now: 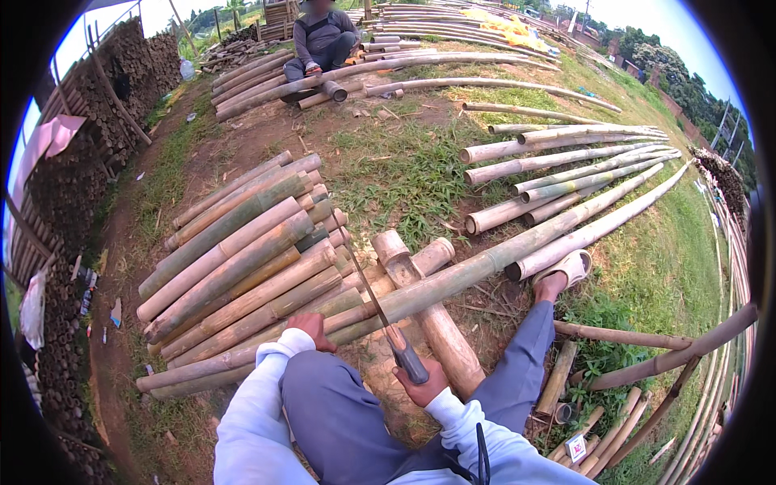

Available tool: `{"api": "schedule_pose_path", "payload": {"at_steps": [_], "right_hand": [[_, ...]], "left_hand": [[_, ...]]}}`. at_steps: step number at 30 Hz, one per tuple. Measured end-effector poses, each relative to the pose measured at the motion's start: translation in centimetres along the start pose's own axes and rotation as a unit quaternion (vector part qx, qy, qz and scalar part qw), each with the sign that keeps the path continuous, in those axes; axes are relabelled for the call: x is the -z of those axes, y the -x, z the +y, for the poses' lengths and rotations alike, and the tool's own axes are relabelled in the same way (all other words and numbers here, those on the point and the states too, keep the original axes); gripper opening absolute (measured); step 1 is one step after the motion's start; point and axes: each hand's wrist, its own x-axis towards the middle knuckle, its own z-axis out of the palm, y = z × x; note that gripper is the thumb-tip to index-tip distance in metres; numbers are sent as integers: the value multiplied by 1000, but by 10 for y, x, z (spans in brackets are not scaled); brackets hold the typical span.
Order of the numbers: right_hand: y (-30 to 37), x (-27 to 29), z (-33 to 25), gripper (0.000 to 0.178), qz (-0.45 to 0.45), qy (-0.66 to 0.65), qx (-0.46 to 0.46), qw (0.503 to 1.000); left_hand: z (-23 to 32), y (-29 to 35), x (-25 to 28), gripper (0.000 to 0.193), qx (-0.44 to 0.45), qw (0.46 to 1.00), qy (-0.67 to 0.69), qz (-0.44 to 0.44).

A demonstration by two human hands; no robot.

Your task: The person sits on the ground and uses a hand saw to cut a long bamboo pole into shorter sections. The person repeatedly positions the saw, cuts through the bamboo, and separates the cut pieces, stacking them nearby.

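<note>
My right hand (422, 383) is wrapped round the dark handle of a handsaw (374, 297). Its long thin blade points up and away, lying across a long bamboo pole (485, 264) where the pole passes in front of me. My left hand (312, 330) grips this pole just left of the blade; some of its fingers are hidden. Under the pole, a thick bamboo piece with a cut notch (447, 339) slants along the ground and props it. Left of the saw lies a stack of cut bamboo lengths (267, 234), close beside my left hand.
Several long bamboo poles (566, 166) lie on the grass at the right, near my sandalled foot (566, 273). A bamboo frame (671, 356) stands at the lower right. Another person (323, 40) sits at the back among poles. Tall bamboo stacks (121, 81) line the left side.
</note>
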Motion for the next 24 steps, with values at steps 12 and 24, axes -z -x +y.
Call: {"api": "schedule_pose_path", "payload": {"at_steps": [12,24], "right_hand": [[1,4,2,31,0,-10,4,1000],[3,-6,12,34,-1,-27,10,1000]], "left_hand": [[5,-7,-9,86,1,1000,-2,-1],[-25,-4,-47,50,-146,953,30,263]]}}
